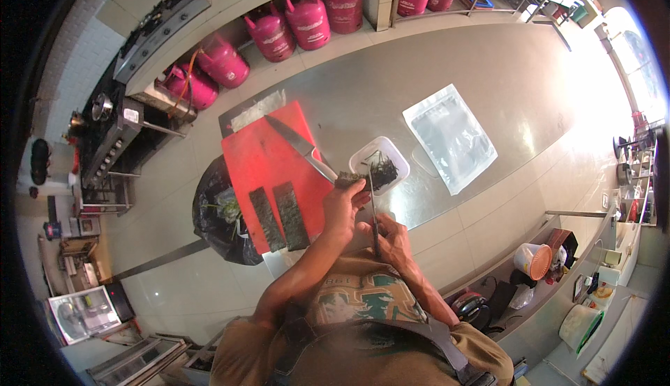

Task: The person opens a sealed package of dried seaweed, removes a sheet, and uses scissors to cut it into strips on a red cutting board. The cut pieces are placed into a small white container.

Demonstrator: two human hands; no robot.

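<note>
My left hand pinches a dark strip of nori above a white plastic container. Thin dark nori shreds lie inside the container. In my right hand are slim scissors, their blades pointing away from me at the nori's end; the fingers partly hide the handles. Left of my hands is a red cutting board with two wide nori pieces side by side. A large kitchen knife rests across its right edge, its handle toward my left hand.
A clear flat plastic pouch lies on the steel table, right of the container. A black bin bag hangs beside the board's left edge. Pink gas cylinders stand beyond the table. Shelves with tubs are at right.
</note>
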